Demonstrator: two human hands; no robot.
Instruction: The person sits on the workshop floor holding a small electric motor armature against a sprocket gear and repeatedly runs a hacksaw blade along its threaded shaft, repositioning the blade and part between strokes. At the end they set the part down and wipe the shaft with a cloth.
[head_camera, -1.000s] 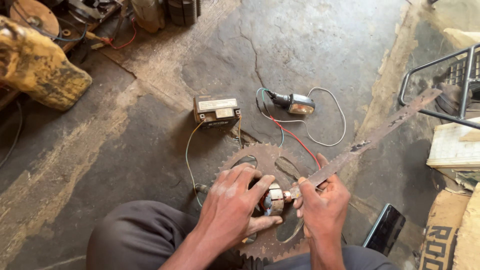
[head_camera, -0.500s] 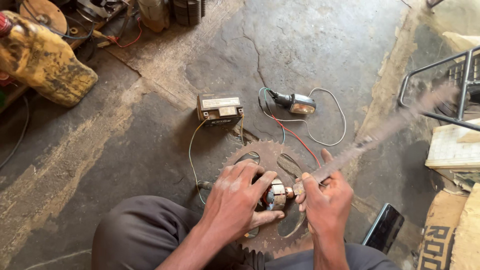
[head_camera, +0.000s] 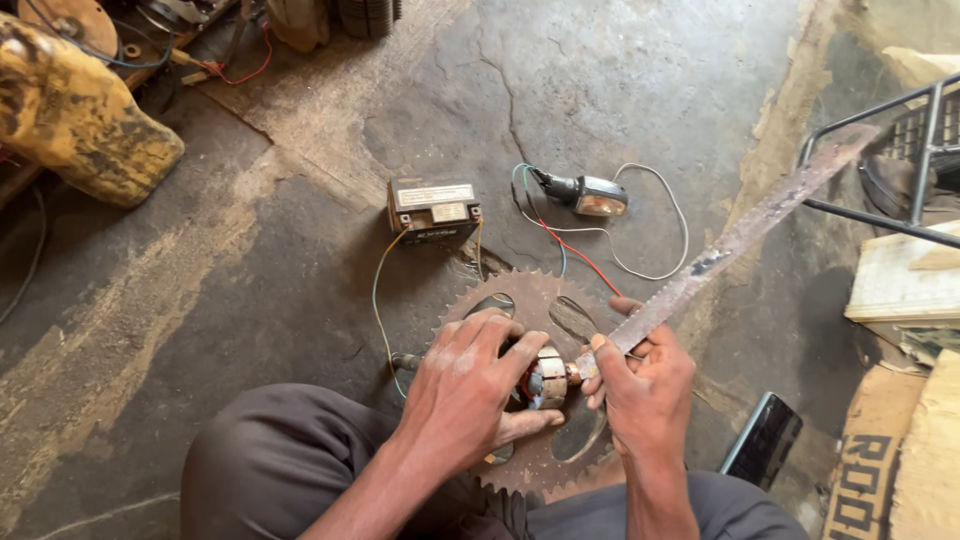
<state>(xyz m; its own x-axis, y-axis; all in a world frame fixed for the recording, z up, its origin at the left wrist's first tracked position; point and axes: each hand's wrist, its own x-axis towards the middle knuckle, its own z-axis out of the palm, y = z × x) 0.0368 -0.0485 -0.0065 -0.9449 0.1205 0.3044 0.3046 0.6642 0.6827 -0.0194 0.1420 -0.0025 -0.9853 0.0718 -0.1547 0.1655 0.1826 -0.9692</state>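
On the floor, over the rusty sprocket (head_camera: 530, 300): left hand (head_camera: 470, 385) is gripping the motor armature (head_camera: 545, 378); right hand (head_camera: 645, 385) is clasping the long rusty blade (head_camera: 740, 235), now sharper, no longer blurred by swinging.
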